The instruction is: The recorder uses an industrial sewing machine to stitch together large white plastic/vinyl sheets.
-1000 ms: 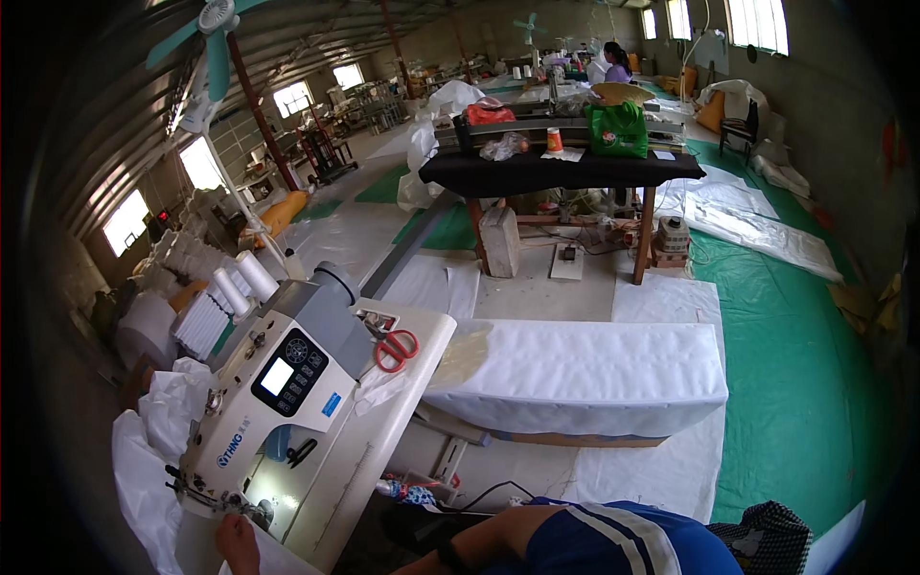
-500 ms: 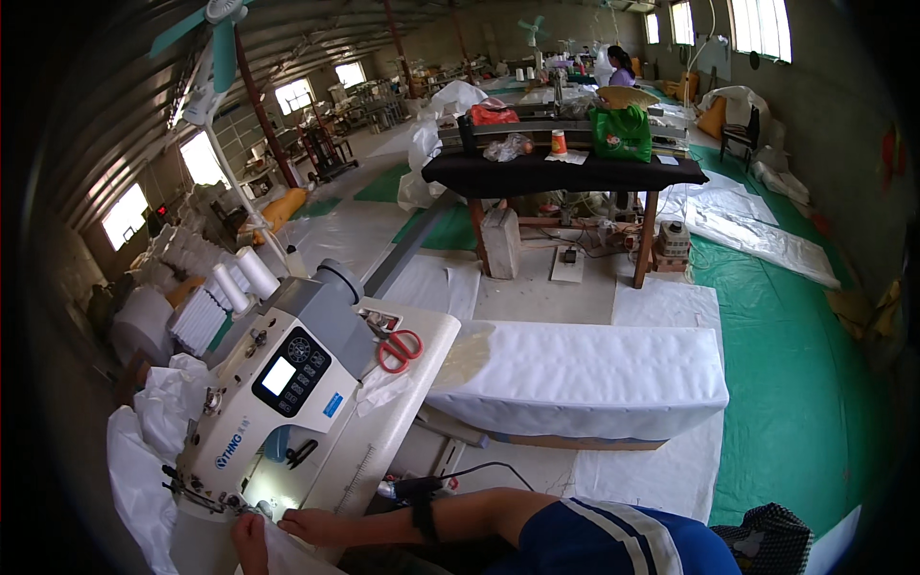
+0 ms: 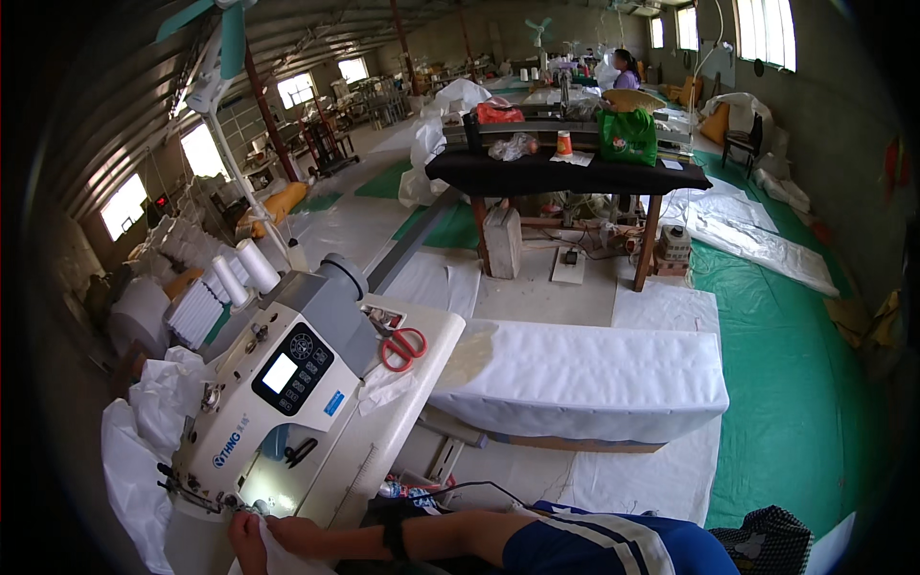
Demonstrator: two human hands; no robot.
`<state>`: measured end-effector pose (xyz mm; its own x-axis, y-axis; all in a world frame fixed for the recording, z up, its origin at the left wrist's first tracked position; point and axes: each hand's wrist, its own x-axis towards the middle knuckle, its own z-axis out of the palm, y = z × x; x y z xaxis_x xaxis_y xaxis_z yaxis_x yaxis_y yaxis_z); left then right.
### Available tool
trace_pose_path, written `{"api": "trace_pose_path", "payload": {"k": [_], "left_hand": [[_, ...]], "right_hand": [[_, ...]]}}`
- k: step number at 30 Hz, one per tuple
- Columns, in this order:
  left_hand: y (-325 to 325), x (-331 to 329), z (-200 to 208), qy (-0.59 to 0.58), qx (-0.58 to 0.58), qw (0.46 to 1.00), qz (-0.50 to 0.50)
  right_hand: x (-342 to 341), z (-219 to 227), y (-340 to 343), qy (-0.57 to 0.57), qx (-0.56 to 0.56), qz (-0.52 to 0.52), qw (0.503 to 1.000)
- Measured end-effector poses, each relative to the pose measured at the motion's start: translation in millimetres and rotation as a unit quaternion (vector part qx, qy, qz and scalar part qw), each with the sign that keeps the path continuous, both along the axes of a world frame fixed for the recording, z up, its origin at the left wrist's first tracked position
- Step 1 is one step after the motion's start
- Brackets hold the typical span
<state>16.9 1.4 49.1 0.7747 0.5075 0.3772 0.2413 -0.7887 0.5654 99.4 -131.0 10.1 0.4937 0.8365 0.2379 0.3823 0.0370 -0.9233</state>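
Observation:
A white sewing machine (image 3: 228,414) with a lit screen stands at my left, its lamp shining on the bed. Just below its needle end, my left hand (image 3: 247,542) is closed on the edge of a white sheet (image 3: 280,556). Right beside it, my right hand (image 3: 293,535) pinches the same sheet, fingers pressed together. The sheet hangs down from both hands toward the lower edge of the view. Exactly how it lies under the presser foot is too small to tell. More white sheeting (image 3: 134,479) is bunched behind the machine.
Red-handled scissors (image 3: 401,349) and small black thread snips (image 3: 301,451) lie on the machine table (image 3: 383,422). Two thread cones (image 3: 257,266) stand behind. A long white-covered block (image 3: 594,374) lies to the right. Beyond is a black-topped table (image 3: 565,175); a person (image 3: 627,72) is farther back.
My hands have drawn closer together at the needle end, the right one moving left and slightly down. My right forearm has shifted lower, and the view has moved slightly.

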Motion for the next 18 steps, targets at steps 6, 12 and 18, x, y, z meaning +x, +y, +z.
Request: {"api": "trace_pose_path", "payload": {"k": [6, 12, 18], "left_hand": [[-4, 12, -11, 0.018, 0.050, 0.999, 0.004], [28, 7, -39, 0.054, 0.082, 0.995, -0.009], [31, 4, -68, 0.030, 0.154, 0.984, 0.086]], "right_hand": [[-4, -19, 4, -0.181, 0.012, -0.068, 0.981], [-13, -20, 3, -0.273, -0.027, -0.111, 0.955], [-27, -25, 0, -0.376, -0.014, -0.132, 0.917]]}}
